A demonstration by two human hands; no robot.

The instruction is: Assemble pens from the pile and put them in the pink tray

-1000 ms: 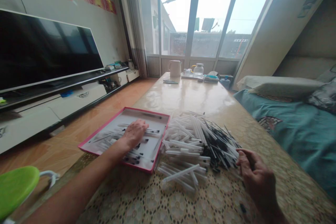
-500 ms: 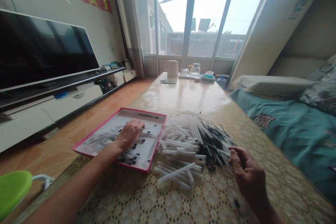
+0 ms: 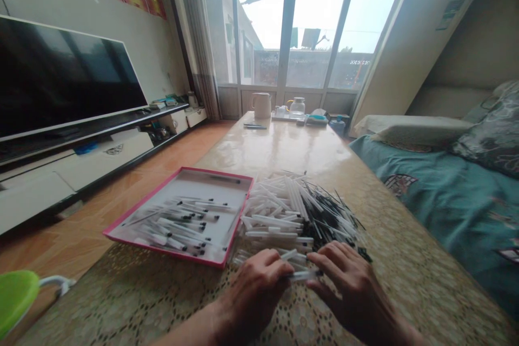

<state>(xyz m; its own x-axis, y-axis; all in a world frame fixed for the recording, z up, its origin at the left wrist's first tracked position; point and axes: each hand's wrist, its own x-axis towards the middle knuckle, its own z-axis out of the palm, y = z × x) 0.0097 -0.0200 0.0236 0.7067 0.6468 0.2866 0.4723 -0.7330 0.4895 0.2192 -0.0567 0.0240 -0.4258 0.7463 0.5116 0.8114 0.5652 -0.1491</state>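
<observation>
I have a narrow translucent plastic tube (image 3: 304,275) between my two hands, low in the view at 6 o'clock, just above the lace-patterned tablecloth (image 3: 389,275). My left hand (image 3: 253,292) is narrow, its fingers closed on the tube's near end. My right hand (image 3: 348,281) is curled narrow with its fingertips at the far end, and I cannot tell whether it grips or only touches.

At 12 o'clock from my hands, a loose heap of white plastic tubes and thin black refills (image 3: 284,216) lies almost against my knuckles. A careless wrist could snag it and send sticks sliding onto the cloth. At 10 o'clock sits a shallow white tray with a pink rim (image 3: 121,233), holding black-tipped white sticks (image 3: 182,227). The heap lies just beside its right wall, and the tray's outer corner seems to overhang the table edge, so a knock could tip it or jumble the sticks.

My fingers hide part of the tube, so I cannot confirm its tip or whether a second stick is pinched with it. The heap's underside is hidden too.
</observation>
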